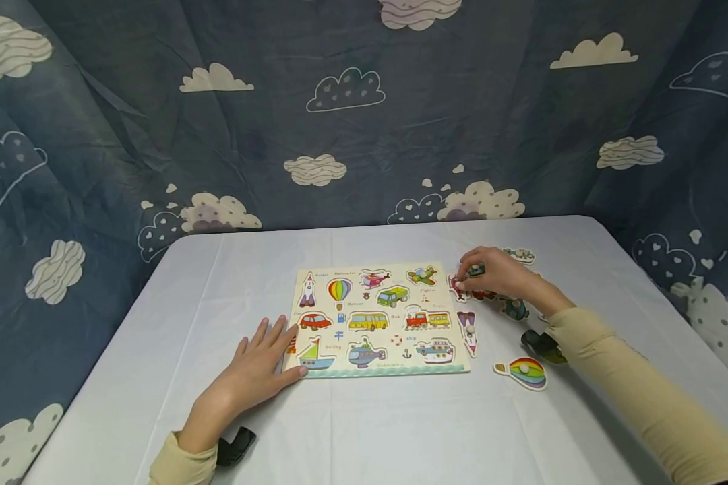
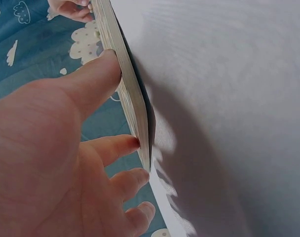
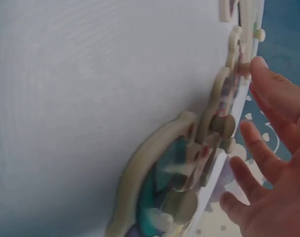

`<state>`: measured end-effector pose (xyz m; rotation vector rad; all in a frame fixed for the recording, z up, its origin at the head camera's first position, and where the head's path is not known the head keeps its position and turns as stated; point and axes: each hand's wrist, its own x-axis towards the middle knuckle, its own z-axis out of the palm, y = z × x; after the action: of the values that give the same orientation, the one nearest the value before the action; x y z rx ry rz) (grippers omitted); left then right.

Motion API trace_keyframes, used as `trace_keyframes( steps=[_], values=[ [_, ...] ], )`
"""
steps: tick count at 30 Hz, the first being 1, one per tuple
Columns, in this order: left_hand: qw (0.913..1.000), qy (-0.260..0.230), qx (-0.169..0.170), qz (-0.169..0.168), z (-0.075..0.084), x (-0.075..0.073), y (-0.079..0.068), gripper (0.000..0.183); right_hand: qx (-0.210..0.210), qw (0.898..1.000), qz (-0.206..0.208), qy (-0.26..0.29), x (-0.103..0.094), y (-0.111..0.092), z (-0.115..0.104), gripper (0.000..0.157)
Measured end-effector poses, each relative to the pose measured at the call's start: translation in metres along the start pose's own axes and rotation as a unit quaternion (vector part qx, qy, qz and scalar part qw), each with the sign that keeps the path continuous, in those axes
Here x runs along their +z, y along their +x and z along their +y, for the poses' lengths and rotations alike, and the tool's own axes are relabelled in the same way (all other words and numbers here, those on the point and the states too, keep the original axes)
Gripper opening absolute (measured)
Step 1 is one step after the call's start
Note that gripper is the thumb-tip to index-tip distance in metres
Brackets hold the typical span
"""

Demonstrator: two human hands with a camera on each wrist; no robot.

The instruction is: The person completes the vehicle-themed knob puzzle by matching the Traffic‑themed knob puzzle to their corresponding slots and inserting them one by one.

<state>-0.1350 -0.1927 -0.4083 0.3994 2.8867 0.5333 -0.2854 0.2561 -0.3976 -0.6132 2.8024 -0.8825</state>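
Observation:
A wooden knob puzzle board lies on the table, with printed vehicles in its recesses. My left hand rests at the board's left edge, fingers spread; the left wrist view shows the thumb and fingertips against its pale wooden side. Just past the board's right edge, my right hand pinches the knob of a small red puzzle piece between thumb and index finger. The other fingers are spread loosely in the right wrist view. Beside the board lies a purple rocket piece.
A rainbow balloon piece lies nearer the front right. Around the right hand are a teal piece, a green piece and a ship-like piece, some partly hidden. A white cloth covers the table; a cloud-print curtain hangs behind.

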Motion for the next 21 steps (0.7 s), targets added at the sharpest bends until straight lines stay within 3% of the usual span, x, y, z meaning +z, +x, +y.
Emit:
trace_keyframes(
  steps=[8, 21],
  values=[
    [1.0000, 0.000, -0.002, -0.002, -0.0001, -0.0007, 0.0000, 0.078, 0.008, 1.000, 0.001, 0.007, 0.0037, -0.0001, 0.0030, 0.006],
    [1.0000, 0.000, -0.001, -0.001, -0.0002, -0.0001, 0.0005, 0.078, -0.018, 1.000, 0.009, -0.015, 0.0091, 0.0037, 0.0052, 0.005]
  ],
)
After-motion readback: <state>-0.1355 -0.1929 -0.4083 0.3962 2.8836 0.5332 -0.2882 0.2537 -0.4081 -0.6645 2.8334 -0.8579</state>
